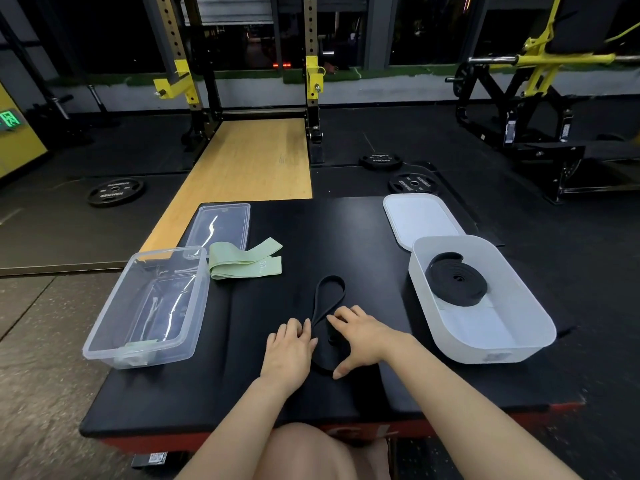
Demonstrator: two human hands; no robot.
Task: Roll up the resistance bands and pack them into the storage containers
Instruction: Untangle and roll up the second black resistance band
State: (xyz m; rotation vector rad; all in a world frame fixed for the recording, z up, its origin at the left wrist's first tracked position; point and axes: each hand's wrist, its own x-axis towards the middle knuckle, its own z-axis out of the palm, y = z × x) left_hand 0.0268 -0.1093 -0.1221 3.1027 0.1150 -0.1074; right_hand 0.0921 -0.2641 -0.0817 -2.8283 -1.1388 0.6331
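Head view. We log one black band [329,299] on the bench top [346,230], long axis running away from us, far loop ahead, near end between both hands. Left hand [289,351]: fingers curled, pinching the band. Right hand [360,336]: fingers spread, pressing it flat.

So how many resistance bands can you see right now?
3, perhaps more: a coiled black band in the white tub, a loose black band under both hands, a green band beside the clear bin, where something pale green shows.
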